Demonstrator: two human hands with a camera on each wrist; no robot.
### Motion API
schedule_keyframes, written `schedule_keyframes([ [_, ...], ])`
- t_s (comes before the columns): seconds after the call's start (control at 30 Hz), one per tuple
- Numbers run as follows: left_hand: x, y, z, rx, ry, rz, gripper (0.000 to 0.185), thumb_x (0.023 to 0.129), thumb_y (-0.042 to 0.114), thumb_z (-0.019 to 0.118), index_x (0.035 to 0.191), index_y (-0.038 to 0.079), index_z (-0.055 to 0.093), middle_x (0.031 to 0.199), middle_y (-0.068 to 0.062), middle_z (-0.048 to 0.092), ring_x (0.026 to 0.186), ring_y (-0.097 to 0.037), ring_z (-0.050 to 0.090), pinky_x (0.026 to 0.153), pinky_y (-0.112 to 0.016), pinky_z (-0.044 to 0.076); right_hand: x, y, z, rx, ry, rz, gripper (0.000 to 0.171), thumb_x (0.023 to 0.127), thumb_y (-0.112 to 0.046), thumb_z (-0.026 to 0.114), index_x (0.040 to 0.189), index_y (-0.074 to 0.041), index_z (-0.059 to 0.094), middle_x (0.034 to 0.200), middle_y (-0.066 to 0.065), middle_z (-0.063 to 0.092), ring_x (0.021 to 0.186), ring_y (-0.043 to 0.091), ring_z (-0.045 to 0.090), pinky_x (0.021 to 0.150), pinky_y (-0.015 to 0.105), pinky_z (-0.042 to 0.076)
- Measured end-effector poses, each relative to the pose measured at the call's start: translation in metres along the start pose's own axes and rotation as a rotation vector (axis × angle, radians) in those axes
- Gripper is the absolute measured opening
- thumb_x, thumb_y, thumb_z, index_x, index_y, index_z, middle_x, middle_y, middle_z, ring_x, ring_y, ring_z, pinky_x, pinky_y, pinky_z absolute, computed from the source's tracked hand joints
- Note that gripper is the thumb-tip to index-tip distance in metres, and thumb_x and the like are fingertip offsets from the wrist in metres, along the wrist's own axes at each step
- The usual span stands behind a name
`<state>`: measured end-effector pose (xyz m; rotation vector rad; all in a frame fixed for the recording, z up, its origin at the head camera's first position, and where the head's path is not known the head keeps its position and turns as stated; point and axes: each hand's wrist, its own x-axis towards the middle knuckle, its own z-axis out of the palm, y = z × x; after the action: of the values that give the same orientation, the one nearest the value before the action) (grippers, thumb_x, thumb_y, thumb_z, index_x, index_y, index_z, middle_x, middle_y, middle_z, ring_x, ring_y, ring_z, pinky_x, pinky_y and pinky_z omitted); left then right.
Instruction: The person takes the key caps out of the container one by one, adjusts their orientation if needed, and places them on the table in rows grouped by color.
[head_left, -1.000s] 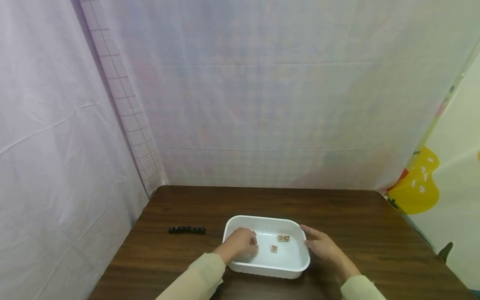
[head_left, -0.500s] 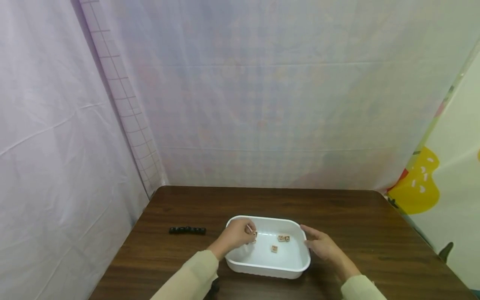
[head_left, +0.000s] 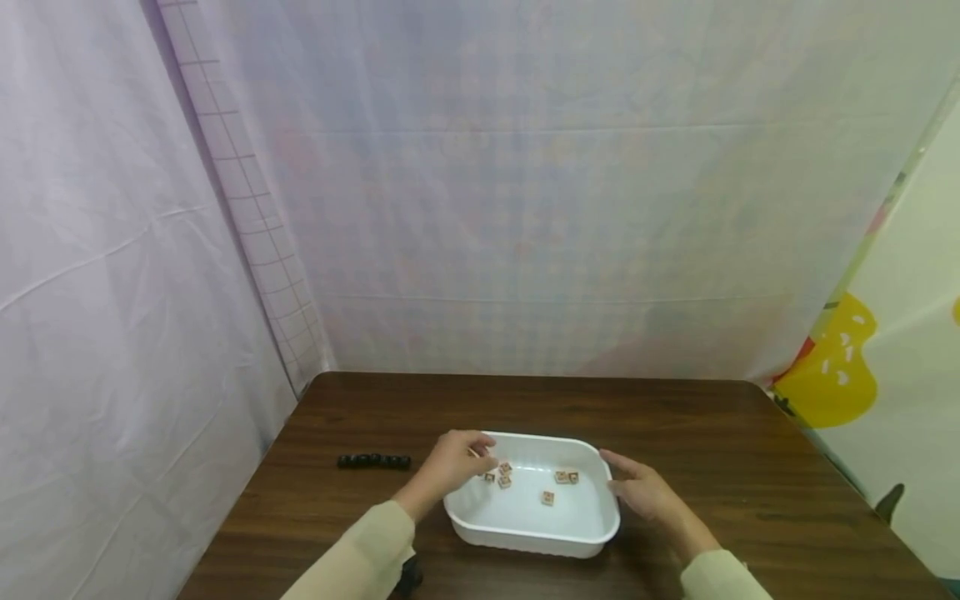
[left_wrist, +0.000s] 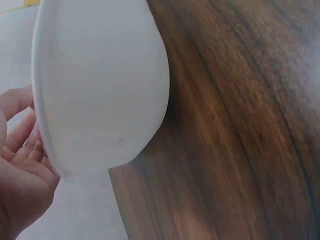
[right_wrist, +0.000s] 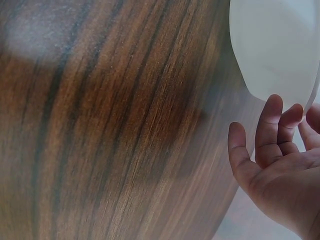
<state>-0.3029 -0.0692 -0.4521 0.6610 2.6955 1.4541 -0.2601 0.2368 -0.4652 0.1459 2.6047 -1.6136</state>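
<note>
A white rectangular tray (head_left: 536, 540) stands near the front of the table. Inside it lie several small pale square pieces with reddish-brown marks: a cluster at the left, one piece (head_left: 548, 498) near the middle and a pair (head_left: 567, 477) at the right. My left hand (head_left: 452, 461) hovers over the tray's left back rim, fingers loosely bent; I see nothing held. In the left wrist view, the tray's wall hides part of its fingers (left_wrist: 20, 132). My right hand (head_left: 651, 493) rests against the tray's right side, its fingers (right_wrist: 270, 122) spread along the outer wall.
A row of small black pieces (head_left: 374, 461) lies left of the tray on the dark wood-grain table (head_left: 675, 417). Pale curtains (head_left: 525, 208) hang behind the table and at the left. A yellow-patterned cloth (head_left: 832, 375) hangs at the right.
My left hand has moved back and left, from inside the tray to its rim, uncovering the left cluster of square pieces. The right hand and the tray have stayed nearly still.
</note>
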Motion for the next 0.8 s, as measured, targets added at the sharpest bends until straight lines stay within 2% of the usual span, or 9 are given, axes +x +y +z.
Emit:
schedule_keyframes([
  [0.27,-0.01,-0.015,-0.028,-0.002,0.054,-0.062,0.024,0.09,0.014,0.073,0.11,0.001,0.073,0.096,-0.004,0.069,0.085,-0.017,0.061,0.07,-0.033,0.052,-0.002,-0.001,0.001,0.024,0.003,-0.006,0.056,0.089,0.003,0.059,0.142,0.006,0.045,0.116,0.031,0.063,0.093,0.029,0.065,0.076,0.036,0.055],
  [0.43,-0.023,-0.031,-0.049,-0.02,0.094,-0.047,0.022,0.089,0.012,0.073,0.107,-0.001,0.072,0.093,-0.005,0.069,0.082,-0.017,0.061,0.07,-0.033,0.052,-0.003,-0.002,0.001,0.017,0.004,0.006,0.056,0.088,0.002,0.059,0.143,0.005,0.046,0.121,0.032,0.061,0.096,0.03,0.065,0.078,0.038,0.055],
  [0.57,-0.036,-0.046,-0.064,0.013,0.121,-0.028,0.024,0.087,0.011,0.075,0.106,-0.004,0.071,0.091,-0.006,0.07,0.082,-0.018,0.063,0.072,-0.033,0.052,-0.002,-0.003,0.001,0.02,0.0,0.011,0.057,0.088,0.003,0.059,0.143,0.006,0.045,0.123,0.033,0.059,0.097,0.03,0.064,0.078,0.039,0.055],
  [0.7,-0.049,-0.06,-0.076,0.048,0.126,-0.038,0.025,0.086,0.009,0.075,0.105,-0.006,0.071,0.09,-0.007,0.07,0.082,-0.018,0.064,0.071,-0.031,0.052,-0.003,-0.003,0.001,0.02,-0.005,0.019,0.057,0.088,0.003,0.059,0.143,0.005,0.045,0.124,0.033,0.059,0.097,0.03,0.064,0.078,0.04,0.055],
  [0.8,-0.056,-0.068,-0.081,0.052,0.101,-0.049,0.024,0.084,0.006,0.075,0.104,-0.007,0.071,0.09,-0.009,0.071,0.082,-0.02,0.064,0.07,-0.031,0.052,-0.003,-0.003,0.001,0.015,-0.007,0.022,0.057,0.088,0.002,0.058,0.144,0.005,0.045,0.126,0.033,0.058,0.099,0.031,0.063,0.079,0.04,0.055],
])
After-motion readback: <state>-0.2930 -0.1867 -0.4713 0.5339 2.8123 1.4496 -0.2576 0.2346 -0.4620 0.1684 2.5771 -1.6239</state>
